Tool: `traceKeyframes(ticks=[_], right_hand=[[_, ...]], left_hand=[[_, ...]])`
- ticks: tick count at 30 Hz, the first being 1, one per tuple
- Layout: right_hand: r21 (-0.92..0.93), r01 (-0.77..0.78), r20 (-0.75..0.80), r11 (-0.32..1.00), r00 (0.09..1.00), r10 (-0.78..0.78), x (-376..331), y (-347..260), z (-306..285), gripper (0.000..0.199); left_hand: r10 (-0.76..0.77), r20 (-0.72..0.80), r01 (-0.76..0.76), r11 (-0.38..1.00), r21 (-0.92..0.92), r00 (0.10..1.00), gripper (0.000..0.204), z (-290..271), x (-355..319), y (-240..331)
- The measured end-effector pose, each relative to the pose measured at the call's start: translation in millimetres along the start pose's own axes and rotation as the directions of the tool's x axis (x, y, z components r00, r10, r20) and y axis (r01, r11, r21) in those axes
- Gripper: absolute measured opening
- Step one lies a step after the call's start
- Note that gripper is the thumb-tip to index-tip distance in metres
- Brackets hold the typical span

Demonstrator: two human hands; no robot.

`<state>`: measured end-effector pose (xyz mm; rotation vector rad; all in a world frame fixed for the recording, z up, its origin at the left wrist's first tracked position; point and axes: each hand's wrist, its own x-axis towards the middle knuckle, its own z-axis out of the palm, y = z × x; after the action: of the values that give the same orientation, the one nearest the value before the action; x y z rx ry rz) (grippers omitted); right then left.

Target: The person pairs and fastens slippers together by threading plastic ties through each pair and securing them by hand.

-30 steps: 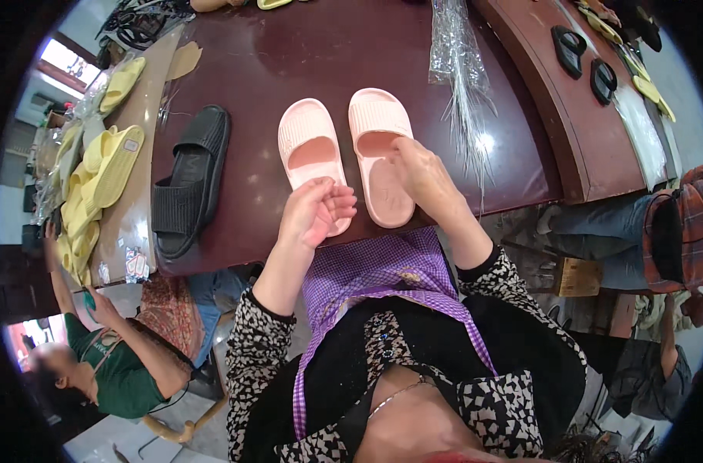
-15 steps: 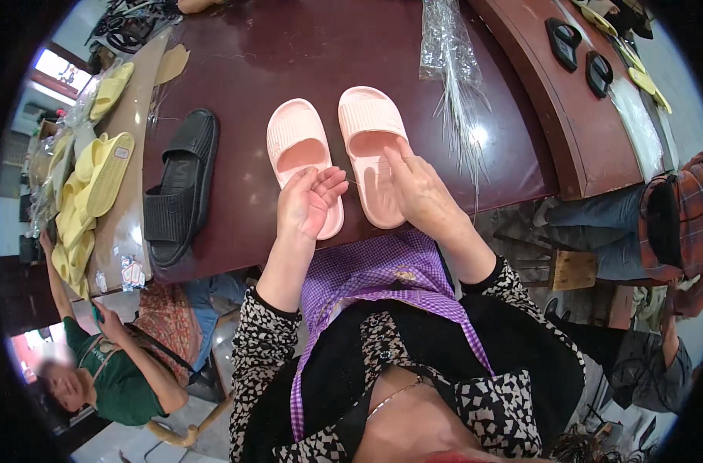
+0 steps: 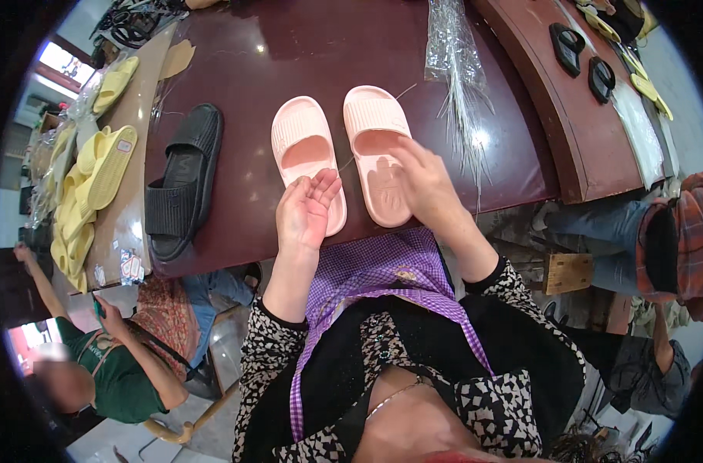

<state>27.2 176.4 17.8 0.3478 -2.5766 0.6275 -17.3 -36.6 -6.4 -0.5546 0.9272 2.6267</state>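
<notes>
Two pale pink slippers, the left slipper (image 3: 298, 121) and the right slipper (image 3: 371, 113), lie side by side, toes away from me. My left hand (image 3: 308, 210) is over the left slipper's heel, palm up, fingers curled and closed on a thin strand (image 3: 350, 164) that runs toward the right slipper. A thin end also sticks out beyond the right slipper's toe; whether it is the same strand I cannot tell. My right hand (image 3: 428, 185) is above the right slipper's footbed, smeared by motion, its fingertips near the strap opening; what it holds, if anything, is hidden.
Black slippers (image 3: 183, 181) lie left on the dark red table (image 3: 289, 46). Yellow slippers (image 3: 108, 174) are piled at the far left. A bundle of thin pale strands (image 3: 461, 116) in clear plastic lies right. Black slippers (image 3: 565, 50) rest on a curved ledge. Other people sit at both sides.
My right hand has shifted slightly right and its fingers have blurred. My left hand stays over the left slipper's heel. A strand end now shows beyond the right slipper's toe.
</notes>
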Motion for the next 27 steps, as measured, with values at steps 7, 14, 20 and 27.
traceKeyframes(ticks=[7, 14, 20, 27], right_hand=[[0.190, -0.291, -0.091, 0.938, 0.946, 0.312, 59.2, 69.4, 9.3, 0.023], [-0.095, -0.570, 0.260, 0.816, 0.777, 0.573, 120.1, 97.9, 39.6, 0.033], [0.119, -0.506, 0.320, 0.854, 0.834, 0.449, 132.4, 106.4, 67.0, 0.033], [0.192, -0.422, 0.331, 0.886, 0.878, 0.346, 153.3, 93.0, 81.5, 0.028]], left_hand=[[0.007, 0.054, -0.012, 0.997, 0.080, 0.999, 0.014, 8.6, 16.8, -2.1], [-0.021, 0.090, 0.012, 0.994, 0.105, 0.996, 0.007, 5.7, 51.8, 2.7], [0.015, -0.015, -0.013, 0.989, 0.150, 1.000, 0.009, 23.0, 57.8, 10.0], [-0.004, -0.054, 0.014, 0.982, 0.188, 0.999, 0.014, 26.6, 63.4, 13.2]])
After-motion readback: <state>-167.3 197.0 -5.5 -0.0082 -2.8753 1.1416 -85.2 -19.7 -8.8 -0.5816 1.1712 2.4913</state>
